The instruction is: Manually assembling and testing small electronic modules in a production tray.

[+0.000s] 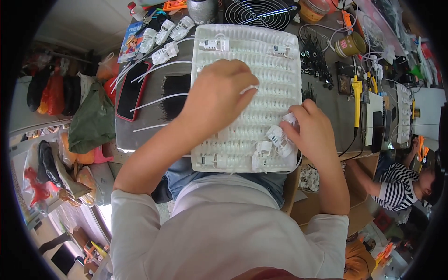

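Note:
A white ribbed foam tray [199,107] lies at the table's front edge, against my body. Over its upper middle my left hand [221,91] is closed in a pinch, with a short white cable end [252,87] showing between thumb and fingers. At the tray's right edge the fingers of my right hand [311,128] curl round a small white plastic housing [290,118], partly covered by them. Beside it two similar white housings [262,153] lie loose at the lower right. Others sit in the tray's upper corners and at its lower left.
Left of the tray lie several white housings with cables [164,52], a red-edged phone [133,91] and a bundle of black strips [175,99]. A round black fan grille [261,11] stands behind. Rightward are black parts [317,60], a yellow-handled tool [357,100] and another person [401,184].

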A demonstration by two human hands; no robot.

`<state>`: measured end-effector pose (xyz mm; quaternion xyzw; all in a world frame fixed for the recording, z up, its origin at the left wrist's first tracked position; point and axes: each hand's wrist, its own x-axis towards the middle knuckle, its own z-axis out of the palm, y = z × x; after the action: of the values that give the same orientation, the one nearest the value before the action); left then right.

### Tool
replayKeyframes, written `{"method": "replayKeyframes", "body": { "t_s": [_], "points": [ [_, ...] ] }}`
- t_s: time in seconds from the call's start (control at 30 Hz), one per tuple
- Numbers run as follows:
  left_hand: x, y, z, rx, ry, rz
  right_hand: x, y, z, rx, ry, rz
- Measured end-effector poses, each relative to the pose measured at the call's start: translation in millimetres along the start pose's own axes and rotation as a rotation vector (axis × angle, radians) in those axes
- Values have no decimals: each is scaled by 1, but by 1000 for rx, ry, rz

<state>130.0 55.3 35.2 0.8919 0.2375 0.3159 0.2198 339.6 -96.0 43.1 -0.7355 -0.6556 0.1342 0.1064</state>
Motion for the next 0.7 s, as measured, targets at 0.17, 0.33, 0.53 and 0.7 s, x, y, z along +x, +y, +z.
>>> {"method": "replayKeyframes", "body": {
  "t_s": [0.17,0.33,0.53,0.7],
  "points": [
    [-10,25,3,-247,-164,-90,-1,-2,-18,161,52,5],
    [-18,40,10,-735,-281,-118,1,-6,-56,708,104,-264],
    [4,47,-9,-1179,-332,-283,21,-6,-55,885,279,-531],
    [24,39,-23,-158,-132,50,32,4,-57,810,118,-316]
  ]
}}
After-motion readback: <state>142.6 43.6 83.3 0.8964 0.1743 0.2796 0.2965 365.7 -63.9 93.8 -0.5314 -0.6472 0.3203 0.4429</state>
